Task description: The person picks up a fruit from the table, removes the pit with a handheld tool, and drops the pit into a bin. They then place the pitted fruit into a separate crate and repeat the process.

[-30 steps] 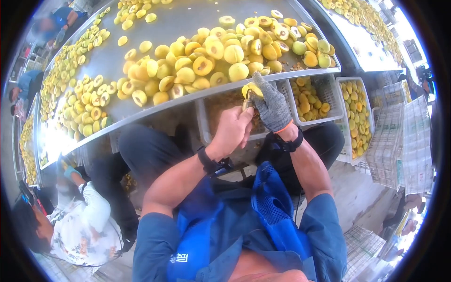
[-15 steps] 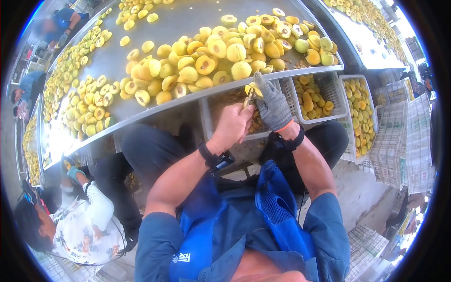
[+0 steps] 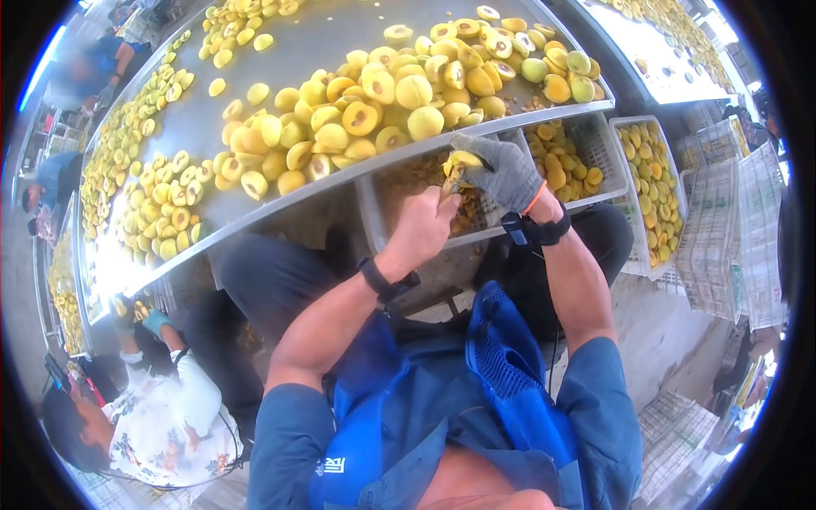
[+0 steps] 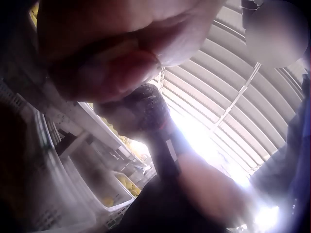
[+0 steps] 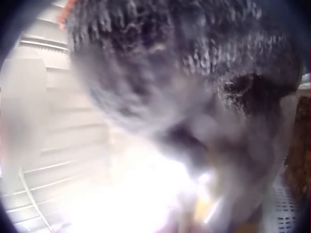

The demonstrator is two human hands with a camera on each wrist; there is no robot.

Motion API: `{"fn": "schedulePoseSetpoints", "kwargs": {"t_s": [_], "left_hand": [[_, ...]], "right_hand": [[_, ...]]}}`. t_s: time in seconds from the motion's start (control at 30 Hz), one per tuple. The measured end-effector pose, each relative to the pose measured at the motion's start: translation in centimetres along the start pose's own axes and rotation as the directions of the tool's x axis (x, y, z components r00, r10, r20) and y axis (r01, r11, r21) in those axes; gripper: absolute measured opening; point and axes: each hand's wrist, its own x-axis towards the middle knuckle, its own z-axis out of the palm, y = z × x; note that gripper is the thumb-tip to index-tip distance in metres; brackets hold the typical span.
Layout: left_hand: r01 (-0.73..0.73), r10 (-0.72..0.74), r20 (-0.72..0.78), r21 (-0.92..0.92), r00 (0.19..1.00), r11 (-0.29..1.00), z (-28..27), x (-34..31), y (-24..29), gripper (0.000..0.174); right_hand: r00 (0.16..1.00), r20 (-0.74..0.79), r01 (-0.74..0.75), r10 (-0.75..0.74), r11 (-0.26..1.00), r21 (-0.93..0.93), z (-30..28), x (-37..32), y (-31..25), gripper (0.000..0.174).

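In the head view my bare left hand (image 3: 421,228) grips a short pitting tool (image 3: 451,180) with a brownish handle. The tool's upper end meets a yellow peach half (image 3: 461,160), which my right hand (image 3: 503,172), in a grey knitted glove, holds between thumb and fingers. Both hands are close together over a white crate (image 3: 368,212) with brown bits inside, just in front of the table edge. The left wrist view shows bare fingers (image 4: 112,73) close up, with the gloved hand behind. In the right wrist view the glove (image 5: 160,63) hides most of the fruit.
A metal table (image 3: 297,30) bears heaps of halved peaches (image 3: 357,119). Crates of yellow fruit (image 3: 650,191) stand to the right, beside stacked white crates (image 3: 714,242). Another person (image 3: 161,408) sits at the left. My knees are under the table's edge.
My right hand has turned, its fingers now pointing left over the fruit instead of up. The left hand stays close by with the tool. The neighbouring person's hands have shifted.
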Motion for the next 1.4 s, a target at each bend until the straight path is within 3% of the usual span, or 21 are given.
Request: {"fn": "schedulePoseSetpoints", "kwargs": {"t_s": [0.03,0.07,0.13,0.23,0.33,0.43,0.63,0.73,0.83,0.93,1.03,1.13,1.23,1.33,1.4], "left_hand": [[-0.010,0.010,-0.011,-0.019,1.000,1.000,0.0,0.1,0.0,0.034],[0.156,-0.150,0.046,-0.175,0.988,0.972,-0.1,0.0,0.3,0.034],[0.468,-0.410,0.226,-0.433,0.884,0.770,-0.6,0.3,2.3,0.035],[0.469,-0.403,0.240,-0.472,0.883,0.746,-0.4,0.2,2.0,0.034],[0.407,-0.329,0.260,-0.357,0.908,0.841,-0.8,0.3,1.4,0.034],[0.455,-0.349,0.330,-0.338,0.877,0.824,-1.5,0.3,2.3,0.033],[0.669,-0.431,0.515,-0.514,0.741,0.537,-2.3,0.0,3.3,0.034],[0.688,-0.369,0.588,-0.535,0.720,0.490,-3.1,0.0,2.7,0.033],[0.718,-0.317,0.656,-0.536,0.685,0.444,-4.2,0.1,2.7,0.034],[0.732,-0.287,0.691,-0.520,0.663,0.440,-4.7,0.0,2.5,0.035],[0.771,-0.282,0.743,-0.465,0.607,0.435,-4.9,-0.1,2.3,0.036],[0.789,-0.242,0.773,-0.478,0.586,0.385,-4.9,-0.1,1.8,0.036],[0.823,-0.127,0.832,-0.491,0.540,0.284,-5.1,0.0,1.2,0.036],[0.857,-0.013,0.861,-0.504,0.508,0.110,-4.7,-0.4,0.4,0.037],[0.859,0.133,0.858,-0.508,0.496,0.072,-4.3,-0.4,-0.7,0.038]], "right_hand": [[0.996,-0.037,0.080,-0.083,0.993,-0.085,0.2,-0.3,-0.3,0.049],[0.992,-0.079,0.083,-0.095,0.987,-0.140,0.8,-0.6,-0.7,0.051],[0.984,-0.138,0.081,-0.112,0.974,-0.212,1.6,-0.9,-1.1,0.054],[0.987,-0.130,0.072,-0.093,0.985,-0.158,1.9,-1.2,-0.2,0.056],[0.995,-0.019,0.092,-0.094,0.993,-0.068,0.4,-0.7,0.1,0.057],[0.994,0.070,0.076,-0.082,0.993,0.094,-0.7,-0.3,0.5,0.054],[0.999,-0.030,0.030,-0.026,0.990,0.138,0.9,-0.8,0.5,0.048],[0.990,-0.028,0.135,-0.135,0.991,-0.002,-0.1,-0.7,-0.9,0.046],[0.988,-0.013,0.153,-0.153,0.973,0.176,-0.4,-0.6,-0.5,0.040],[0.967,0.020,0.248,-0.253,0.958,0.147,-0.6,-0.2,0.2,0.038],[0.988,0.141,0.030,-0.067,0.967,0.251,-1.3,-0.4,-0.8,0.037],[0.981,0.192,-0.039,-0.017,0.958,0.283,-1.2,-0.4,0.3,0.040],[0.969,0.226,-0.005,-0.095,0.914,0.405,-1.7,-0.4,0.6,0.044],[0.951,0.141,0.206,-0.273,0.907,0.367,-1.3,-0.1,1.6,0.049],[0.968,0.189,0.029,-0.165,0.821,0.571,-0.8,-0.6,1.7,0.050]]}}
